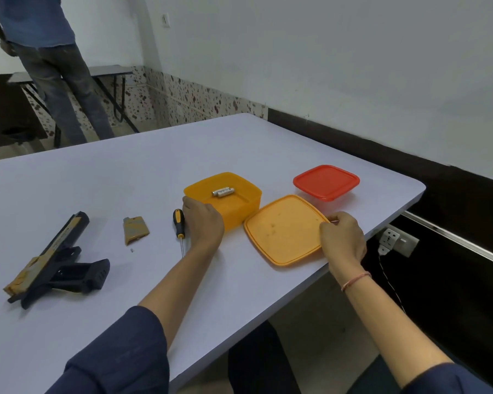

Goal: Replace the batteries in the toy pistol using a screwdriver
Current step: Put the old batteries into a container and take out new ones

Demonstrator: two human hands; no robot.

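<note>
Left hand (202, 223) grips the near-left corner of the orange box (239, 207), which holds two batteries (223, 192). Right hand (343, 237) pinches the edge of the orange lid (282, 231), which lies flat just right of the box on the worktop (125, 172). Left of the box lie the screwdriver (178, 223), then the battery cover (135, 230), and farthest out the toy pistol (54, 260).

Matt plastic orange box (239, 214), lid (285, 231); metallic batteries (223, 192); smooth table (125, 172).
</note>
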